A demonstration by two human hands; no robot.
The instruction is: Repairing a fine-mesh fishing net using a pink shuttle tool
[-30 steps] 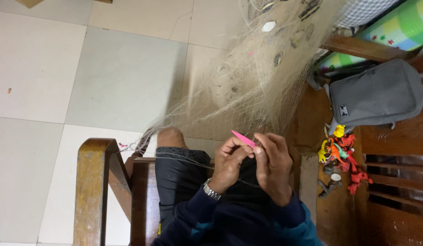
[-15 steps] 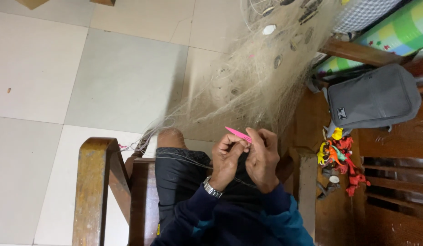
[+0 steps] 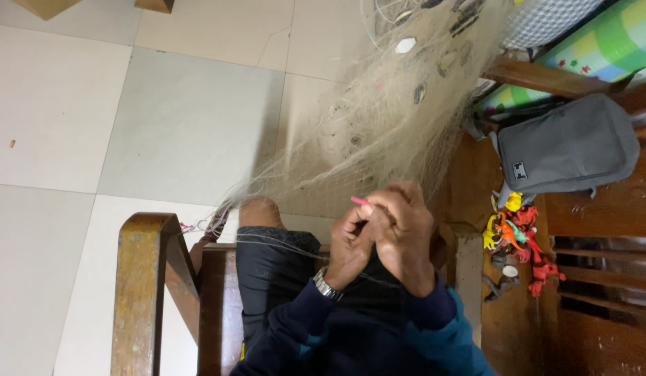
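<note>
Seated on a wooden chair point(image 3: 145, 278), a person presses 2 hands together at the lap: the right hand point(image 3: 406, 233) pinches a pink netting needle point(image 3: 360, 201), the left hand point(image 3: 351, 244) grips the pale fishing net point(image 3: 378, 118) spreading across the tiled floor point(image 3: 128, 125).

Tiled floor and wooden furniture around me.
Pale floor tiles point(image 3: 176, 125) under my wooden chair arm point(image 3: 138, 292); grey bag point(image 3: 570, 146) on a wooden seat point(image 3: 601, 209).
</note>
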